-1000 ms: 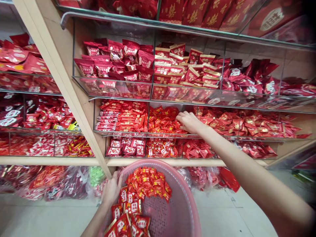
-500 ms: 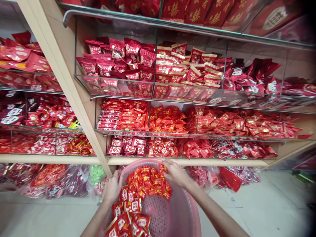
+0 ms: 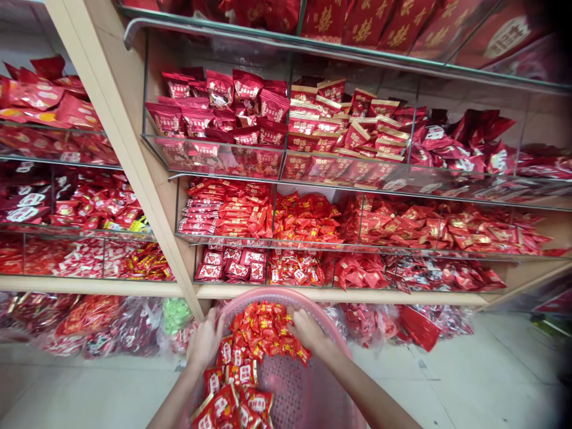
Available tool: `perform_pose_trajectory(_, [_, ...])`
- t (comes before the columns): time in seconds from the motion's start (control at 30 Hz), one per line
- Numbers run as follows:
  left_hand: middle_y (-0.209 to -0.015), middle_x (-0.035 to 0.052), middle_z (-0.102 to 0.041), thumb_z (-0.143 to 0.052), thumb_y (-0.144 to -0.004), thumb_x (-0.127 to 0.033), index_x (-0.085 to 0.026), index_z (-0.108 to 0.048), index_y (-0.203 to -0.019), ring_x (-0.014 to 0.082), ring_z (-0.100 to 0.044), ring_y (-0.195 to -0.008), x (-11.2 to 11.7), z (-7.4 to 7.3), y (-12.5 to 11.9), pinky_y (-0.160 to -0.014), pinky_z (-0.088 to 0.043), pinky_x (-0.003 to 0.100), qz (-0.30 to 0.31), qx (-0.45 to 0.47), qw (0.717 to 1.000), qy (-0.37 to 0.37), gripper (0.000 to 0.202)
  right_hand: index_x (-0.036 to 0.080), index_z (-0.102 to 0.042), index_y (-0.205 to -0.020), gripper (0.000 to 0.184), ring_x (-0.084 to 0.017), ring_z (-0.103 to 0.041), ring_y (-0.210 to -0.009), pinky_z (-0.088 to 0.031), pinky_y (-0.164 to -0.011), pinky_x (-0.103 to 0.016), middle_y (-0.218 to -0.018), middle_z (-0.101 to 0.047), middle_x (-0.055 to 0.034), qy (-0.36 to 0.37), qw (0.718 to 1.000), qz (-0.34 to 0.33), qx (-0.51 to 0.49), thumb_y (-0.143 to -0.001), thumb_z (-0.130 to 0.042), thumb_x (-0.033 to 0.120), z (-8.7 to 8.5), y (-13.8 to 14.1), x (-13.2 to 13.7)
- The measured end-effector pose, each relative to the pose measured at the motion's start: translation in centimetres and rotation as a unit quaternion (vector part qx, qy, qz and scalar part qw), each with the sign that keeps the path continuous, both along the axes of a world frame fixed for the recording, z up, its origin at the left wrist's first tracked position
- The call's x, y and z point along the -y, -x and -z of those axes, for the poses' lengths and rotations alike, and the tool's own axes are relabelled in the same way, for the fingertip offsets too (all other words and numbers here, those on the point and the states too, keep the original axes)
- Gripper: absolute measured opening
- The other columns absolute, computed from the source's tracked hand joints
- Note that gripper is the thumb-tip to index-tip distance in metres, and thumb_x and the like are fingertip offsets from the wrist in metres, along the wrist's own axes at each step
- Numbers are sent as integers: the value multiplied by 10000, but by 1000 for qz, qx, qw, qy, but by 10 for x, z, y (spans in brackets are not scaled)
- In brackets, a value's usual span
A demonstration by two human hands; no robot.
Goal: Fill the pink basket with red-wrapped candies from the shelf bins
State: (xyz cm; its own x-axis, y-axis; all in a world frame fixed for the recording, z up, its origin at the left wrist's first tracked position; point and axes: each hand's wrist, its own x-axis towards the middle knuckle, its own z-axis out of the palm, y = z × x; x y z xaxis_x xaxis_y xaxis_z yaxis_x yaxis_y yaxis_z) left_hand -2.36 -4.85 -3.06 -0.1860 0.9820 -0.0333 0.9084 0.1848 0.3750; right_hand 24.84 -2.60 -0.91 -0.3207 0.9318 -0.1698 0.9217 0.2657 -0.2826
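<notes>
A round pink plastic basket (image 3: 331, 393) sits low in front of me, partly filled with small red wrapped candies (image 3: 263, 333) and red packets (image 3: 232, 402). My left hand (image 3: 204, 341) grips the basket's left rim, fingers curled over the edge. My right hand (image 3: 304, 329) reaches into the basket from the right, fingers curled down onto the heap of small red candies. Whether it holds any is hidden by the pile.
Glass-fronted shelves (image 3: 313, 244) ahead hold bins of red candies and packets in several tiers. A slanted wooden upright (image 3: 134, 161) splits the shelving. Bagged sweets (image 3: 89, 325) lie under the lowest shelf, above a pale tiled floor (image 3: 447, 381).
My right hand left the middle shelf bin, came down into the basket, and now rests on the candy heap. My left hand stayed on the rim.
</notes>
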Motion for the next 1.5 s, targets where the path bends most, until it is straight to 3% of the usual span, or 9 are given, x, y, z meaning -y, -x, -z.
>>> perform_pose_trajectory(0.33, [-957, 101, -664, -234, -872, -456, -194, -466, -1111, 197, -625, -830, 0, -1, 0, -681, -384, 263, 0, 14, 1000, 3, 423, 134, -522, -1102, 395, -194, -522, -1016, -414, -875, -281, -1135, -548, -113, -45, 999, 8, -5, -751, -351, 75, 10, 9, -5])
perform_pose_trajectory(0.5, [-975, 111, -660, -211, -873, -453, -196, -465, -1106, 223, -624, -851, -1, 1, 1, -674, -384, 286, -5, 10, 1000, 4, 431, 169, -481, -1175, 433, -210, -470, -1121, -390, -926, -303, -1199, -514, -118, -94, 995, 27, -28, -767, -358, 93, 14, 13, -9])
perform_pose_trajectory(0.77, [-917, 99, -674, -266, -869, -436, -190, -475, -1104, 194, -630, -805, 0, -2, 0, -668, -390, 255, -4, 19, 1000, 6, 399, 167, -506, -949, 248, -181, -577, -857, -447, -682, -248, -978, -533, -81, -112, 990, 86, -24, -759, -379, 72, 17, 32, -5])
perform_pose_trajectory(1.17, [-928, 102, -671, -213, -874, -447, -191, -447, -1134, 223, -634, -817, -1, 2, 1, -661, -393, 280, -6, -2, 1000, 4, 433, 198, -440, -948, 151, -156, -583, -774, -394, -571, -226, -998, -465, -51, -122, 982, 123, -74, -797, -439, 190, 35, 28, 1])
perform_pose_trajectory(1.27, [-949, 89, -667, -203, -875, -445, -206, -452, -1101, 225, -632, -837, -1, 2, 2, -660, -393, 277, 1, 6, 1000, 2, 412, 192, -453, -924, 118, -152, -579, -735, -398, -572, -234, -971, -473, -52, -133, 980, 119, -88, -811, -434, 222, 20, 22, 2])
perform_pose_trajectory(1.33, [-952, 83, -667, -196, -875, -451, -214, -454, -1083, 224, -629, -851, -1, 1, 2, -663, -394, 273, 2, 13, 1000, 3, 407, 186, -466, -893, 101, -154, -569, -733, -409, -600, -247, -960, -479, -61, -161, 975, 103, -112, -831, -410, 243, -4, 17, 1])
perform_pose_trajectory(1.5, [-968, 86, -666, -205, -869, -463, -220, -453, -1091, 222, -629, -845, -1, -1, 2, -662, -395, 272, 0, 16, 1000, 13, 412, 198, -494, -897, 158, -146, -527, -791, -412, -708, -251, -929, -507, -61, -306, 931, 11, -197, -869, -350, 260, -101, -7, -17])
